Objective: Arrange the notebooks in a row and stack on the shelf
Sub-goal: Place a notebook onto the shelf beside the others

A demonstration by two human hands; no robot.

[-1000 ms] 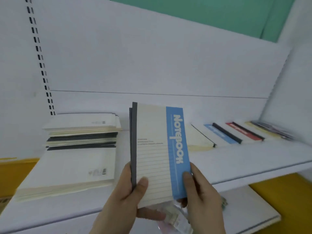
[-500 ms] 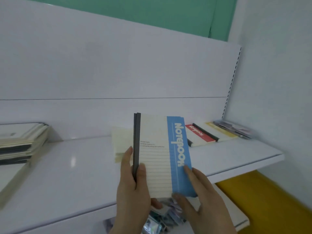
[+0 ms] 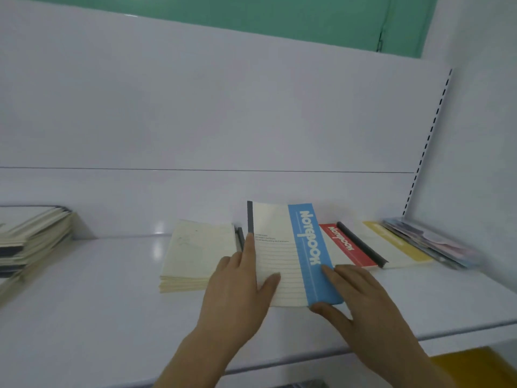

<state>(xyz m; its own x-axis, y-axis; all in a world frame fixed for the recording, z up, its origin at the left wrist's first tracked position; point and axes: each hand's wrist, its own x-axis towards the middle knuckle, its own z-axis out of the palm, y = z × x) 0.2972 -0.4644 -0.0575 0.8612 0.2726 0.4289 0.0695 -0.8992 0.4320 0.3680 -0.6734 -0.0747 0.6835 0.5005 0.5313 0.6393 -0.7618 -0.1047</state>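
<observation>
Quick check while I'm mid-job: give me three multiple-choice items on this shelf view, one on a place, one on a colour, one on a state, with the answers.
1. Where is the red-banded notebook relative to the blue-banded notebook?
A. To its left
B. To its right
C. On the floor

2. What colour is the spine strip of the blue-banded notebook?
A. Dark grey
B. Yellow
C. Green

3. How is the blue-banded notebook handled?
A. Lying untouched
B. Left hand only
C. Both hands on it

Answers:
1 B: the red band shows just past its right edge on the shelf.
2 A: a dark strip runs down its left edge.
3 C: the left hand holds the spine side, the right hand the blue band's lower corner.
</observation>
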